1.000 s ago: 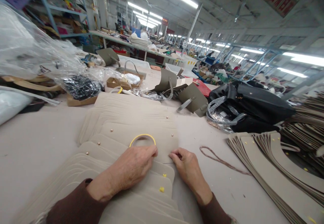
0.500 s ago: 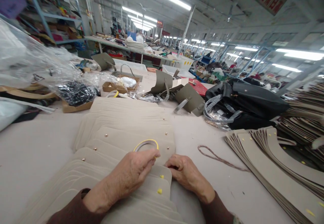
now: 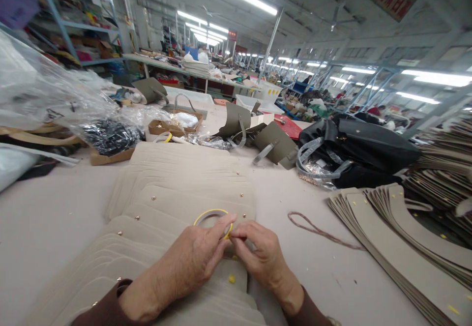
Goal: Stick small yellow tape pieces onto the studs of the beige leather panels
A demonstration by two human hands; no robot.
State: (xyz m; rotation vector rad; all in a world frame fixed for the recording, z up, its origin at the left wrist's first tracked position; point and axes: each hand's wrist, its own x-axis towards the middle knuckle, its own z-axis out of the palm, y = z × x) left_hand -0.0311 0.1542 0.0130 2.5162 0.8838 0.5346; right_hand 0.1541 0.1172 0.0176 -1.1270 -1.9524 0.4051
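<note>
A thin roll of yellow tape (image 3: 213, 217) stands on edge in my left hand (image 3: 188, 259), whose fingers are closed around its lower right side. My right hand (image 3: 263, 257) is pinching the same edge of the roll between thumb and fingertips. Whether it holds a loose tape end is too small to tell. Both hands are above a stack of overlapping beige leather panels (image 3: 184, 193) with small brass studs. Small yellow marks show on the panels, and one lies just below my hands.
A fanned stack of curved taupe leather pieces (image 3: 398, 232) lies to the right, with a loose brown cord (image 3: 320, 230) beside it. Farther off are olive leather pieces (image 3: 275, 144), a black bag (image 3: 354, 154) and a plastic bag of black parts (image 3: 110, 136).
My right hand has moved from lying on the panels to pinching the tape roll. The roll has shifted slightly down and left, and my two hands are now close together.
</note>
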